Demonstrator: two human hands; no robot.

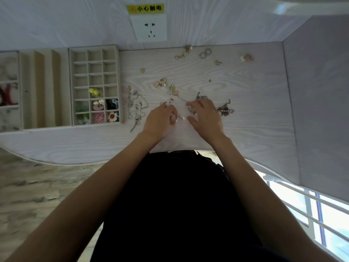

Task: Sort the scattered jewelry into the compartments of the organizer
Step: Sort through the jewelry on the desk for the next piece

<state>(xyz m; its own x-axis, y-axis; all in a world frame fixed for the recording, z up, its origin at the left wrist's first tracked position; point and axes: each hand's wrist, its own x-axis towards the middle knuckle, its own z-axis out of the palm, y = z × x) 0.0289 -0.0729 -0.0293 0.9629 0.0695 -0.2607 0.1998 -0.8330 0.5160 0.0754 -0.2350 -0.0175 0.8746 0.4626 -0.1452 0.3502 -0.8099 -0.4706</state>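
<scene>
Both forearms bare, reaching forward and converging. Left hand (160,120) knuckles up, fingers curled inward toward thumb, tips pinched together; whether they hold anything can't be told. Right hand (204,115) palm down, fingers spread and lightly bent, thumb angled toward the left hand. Hands near, not touching.

- The desk (245,103) is faced in pale wood-grain laminate, smooth and matt.
- The wall (56,25) is covered in the same pale wood-grain finish.
- The organizer (95,52) is lined in beige, velvet-like cloth, soft and matt.
- The charms (160,83) are seen as shiny gold-toned metal.
- The chains (136,108) are seen as dull silver-toned metal.
- The socket (150,28) is made of smooth white plastic, slightly glossy.
- The flower piece (112,116) looks like glossy enamel or plastic.
</scene>
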